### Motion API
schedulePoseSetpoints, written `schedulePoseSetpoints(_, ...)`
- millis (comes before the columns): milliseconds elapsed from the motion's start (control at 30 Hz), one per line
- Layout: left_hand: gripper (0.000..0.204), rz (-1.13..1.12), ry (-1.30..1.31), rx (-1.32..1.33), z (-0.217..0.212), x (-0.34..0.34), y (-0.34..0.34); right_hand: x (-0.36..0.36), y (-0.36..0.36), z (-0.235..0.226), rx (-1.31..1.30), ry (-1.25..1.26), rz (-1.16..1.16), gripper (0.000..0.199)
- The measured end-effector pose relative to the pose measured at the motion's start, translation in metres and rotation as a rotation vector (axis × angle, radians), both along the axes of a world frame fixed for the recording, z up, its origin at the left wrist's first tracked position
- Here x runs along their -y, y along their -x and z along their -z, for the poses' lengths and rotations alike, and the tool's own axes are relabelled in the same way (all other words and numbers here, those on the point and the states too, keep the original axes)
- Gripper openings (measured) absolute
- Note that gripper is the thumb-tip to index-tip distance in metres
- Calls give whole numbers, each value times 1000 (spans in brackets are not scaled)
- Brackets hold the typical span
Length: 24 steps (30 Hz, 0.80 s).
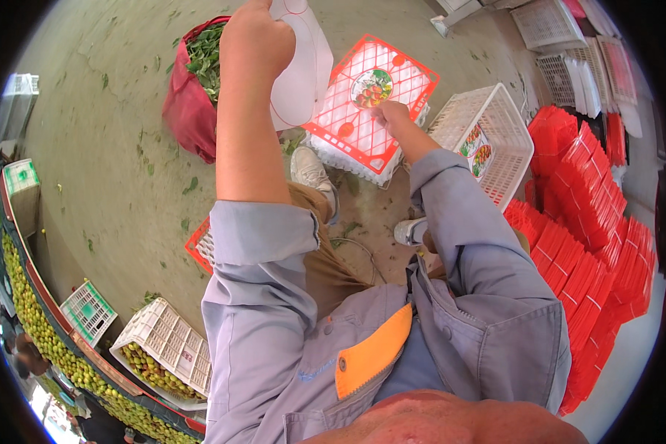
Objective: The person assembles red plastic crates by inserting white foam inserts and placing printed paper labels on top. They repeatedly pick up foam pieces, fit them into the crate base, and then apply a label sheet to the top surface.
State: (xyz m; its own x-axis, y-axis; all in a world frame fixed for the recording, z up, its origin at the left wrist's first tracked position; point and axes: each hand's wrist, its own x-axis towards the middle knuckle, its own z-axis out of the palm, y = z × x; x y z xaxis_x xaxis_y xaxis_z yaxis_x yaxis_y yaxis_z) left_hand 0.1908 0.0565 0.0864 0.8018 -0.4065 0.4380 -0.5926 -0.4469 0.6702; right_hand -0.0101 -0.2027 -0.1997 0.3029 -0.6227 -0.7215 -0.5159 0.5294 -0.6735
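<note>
My left hand (257,38) is raised near the top edge, closed on a white sheet (300,70) with thin red outlines. Its fingertips are partly hidden. My right hand (392,118) is over a red lattice lid (345,130), its fingers bent together at the lower right edge of a round fruit-picture label (372,87). Whether the label is stuck down at that edge is too small to tell. Beneath the lid is a white crate (331,153), in front of my feet.
A red sack (185,111) of green leaves stands left of the crate. To the right are a white basket (506,137) and stacked red lids (570,185). At lower left, a tipped white crate (172,344) holds fruit, beside a long bed of green fruit (33,311).
</note>
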Motion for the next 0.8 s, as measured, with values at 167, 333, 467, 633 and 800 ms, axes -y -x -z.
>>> schedulePoseSetpoints(167,48,-10,-2,-29,3,-2,0,11,-5,3,-74,9,-165,10)
schedulePoseSetpoints(333,47,-1,51,-26,12,1,-4,61,17,33,133,427,-959,11)
schedulePoseSetpoints(467,33,-9,-348,-142,9,11,4,100,30,54,216,345,-1251,19)
schedulePoseSetpoints(633,38,-43,-457,-172,-8,42,11,129,-24,53,-514,203,-810,28)
schedulePoseSetpoints(800,50,-4,-383,-344,2,51,3,122,-56,24,-771,926,-1244,52)
